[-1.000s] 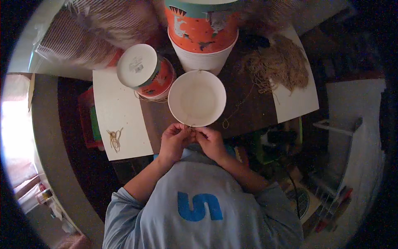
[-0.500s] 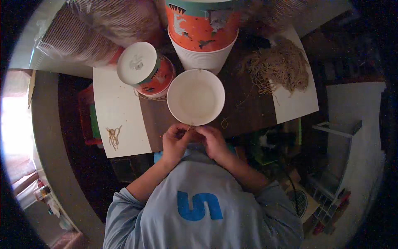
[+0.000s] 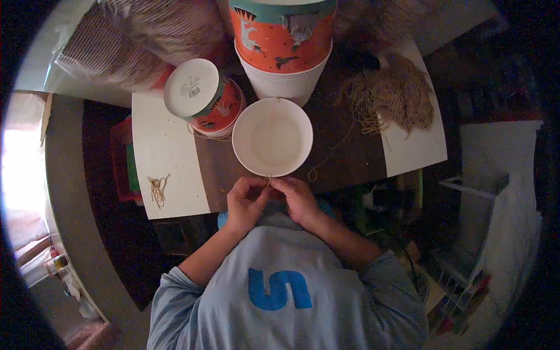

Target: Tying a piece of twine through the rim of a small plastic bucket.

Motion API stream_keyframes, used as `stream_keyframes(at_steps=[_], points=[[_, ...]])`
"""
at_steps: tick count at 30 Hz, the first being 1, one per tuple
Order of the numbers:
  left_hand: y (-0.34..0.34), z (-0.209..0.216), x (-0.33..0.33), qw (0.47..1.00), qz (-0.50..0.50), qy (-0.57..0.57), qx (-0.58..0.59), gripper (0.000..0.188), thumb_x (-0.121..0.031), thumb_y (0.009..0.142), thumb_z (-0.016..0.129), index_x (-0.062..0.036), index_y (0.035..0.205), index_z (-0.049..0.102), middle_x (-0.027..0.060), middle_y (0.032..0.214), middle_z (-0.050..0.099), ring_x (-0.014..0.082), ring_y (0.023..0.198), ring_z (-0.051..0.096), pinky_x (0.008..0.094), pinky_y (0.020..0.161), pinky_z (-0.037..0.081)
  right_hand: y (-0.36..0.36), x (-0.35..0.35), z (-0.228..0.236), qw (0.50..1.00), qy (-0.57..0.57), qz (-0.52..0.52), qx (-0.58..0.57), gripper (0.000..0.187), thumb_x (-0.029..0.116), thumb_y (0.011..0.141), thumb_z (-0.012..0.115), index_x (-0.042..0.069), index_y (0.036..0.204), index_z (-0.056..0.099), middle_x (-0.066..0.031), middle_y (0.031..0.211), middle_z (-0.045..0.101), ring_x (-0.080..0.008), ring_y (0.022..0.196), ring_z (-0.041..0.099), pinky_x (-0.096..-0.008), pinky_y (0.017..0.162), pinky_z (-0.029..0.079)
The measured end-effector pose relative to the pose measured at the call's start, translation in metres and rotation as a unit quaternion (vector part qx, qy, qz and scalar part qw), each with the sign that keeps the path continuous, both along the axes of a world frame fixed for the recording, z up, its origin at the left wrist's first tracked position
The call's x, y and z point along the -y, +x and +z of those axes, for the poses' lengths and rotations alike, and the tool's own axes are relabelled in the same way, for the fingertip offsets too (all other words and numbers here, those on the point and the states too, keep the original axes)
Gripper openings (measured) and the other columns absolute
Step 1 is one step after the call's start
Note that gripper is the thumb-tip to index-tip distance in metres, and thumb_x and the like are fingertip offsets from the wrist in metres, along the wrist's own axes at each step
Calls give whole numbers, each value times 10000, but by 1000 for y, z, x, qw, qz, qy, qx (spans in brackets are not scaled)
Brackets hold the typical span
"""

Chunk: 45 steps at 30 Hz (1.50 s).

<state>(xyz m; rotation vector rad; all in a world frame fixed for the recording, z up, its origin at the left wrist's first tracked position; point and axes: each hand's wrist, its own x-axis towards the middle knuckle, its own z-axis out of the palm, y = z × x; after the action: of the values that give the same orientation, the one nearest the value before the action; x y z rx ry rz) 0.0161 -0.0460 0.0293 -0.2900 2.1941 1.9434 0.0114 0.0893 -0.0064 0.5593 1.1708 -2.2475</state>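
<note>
A white paper bucket (image 3: 272,140) stands at the table's near edge, its mouth facing up. Thin tan cord (image 3: 268,180) shows at its near rim, and another bit of cord at the far rim. My left hand (image 3: 246,199) is closed, thumb and fingers pinching the cord against that near rim. Beside it, my right hand (image 3: 296,199) is also closed on the cord, its fingertips almost touching the left ones. The fingers hide most of the cord's end. Right of the bucket lies a small loop of cord (image 3: 312,174), with a strand running toward the cord pile.
A tall stack of orange-patterned buckets (image 3: 283,49) rises behind. At left, a tilted bucket (image 3: 192,87) rests on another. A tangled cord pile (image 3: 402,96) lies at right, a small cord bundle (image 3: 156,189) at left. Plastic-wrapped stacks (image 3: 108,49) stand at the back.
Both hands stay at the near rim; the right fingers have drawn slightly closer to the left ones. The loose strand at right shows more clearly. The whole view has shifted a little.
</note>
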Motion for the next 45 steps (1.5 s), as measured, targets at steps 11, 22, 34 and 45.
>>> stream_keyframes(at_steps=[11, 22, 34, 45], points=[[2, -7, 2, 987, -22, -134, -86, 77, -19, 752, 635, -7, 813, 590, 80, 758, 560, 147, 711, 574, 238, 656, 473, -2, -1, -2, 999, 24, 21, -17, 210, 165, 827, 549, 39, 975, 625, -40, 925, 624, -116, 836, 568, -254, 741, 443], [1, 3, 4, 996, 30, -3, 78, 73, -36, 792, 614, 18, 834, 587, 56, 801, 629, 98, 724, 585, 225, 663, 477, -3, 0, -10, 990, -136, 4, 48, 227, 154, 823, 555, 60, 1027, 588, -57, 954, 614, -158, 853, 588, -303, 766, 472], [0, -18, 9, 985, 76, 127, 86, 85, -53, 800, 624, 9, 853, 600, 12, 787, 610, 66, 688, 543, 200, 644, 454, 2, -3, -39, 950, 278, 43, -139, 256, 195, 799, 601, -7, 957, 602, -130, 896, 642, -236, 810, 611, -363, 745, 479], [-1, -14, 12, 983, 66, 136, 104, 66, -49, 818, 589, 4, 851, 606, 12, 797, 612, 69, 716, 546, 209, 673, 453, -3, -2, -30, 896, 390, 47, -209, 254, 139, 760, 624, -2, 969, 595, -155, 869, 641, -249, 783, 618, -349, 694, 485]])
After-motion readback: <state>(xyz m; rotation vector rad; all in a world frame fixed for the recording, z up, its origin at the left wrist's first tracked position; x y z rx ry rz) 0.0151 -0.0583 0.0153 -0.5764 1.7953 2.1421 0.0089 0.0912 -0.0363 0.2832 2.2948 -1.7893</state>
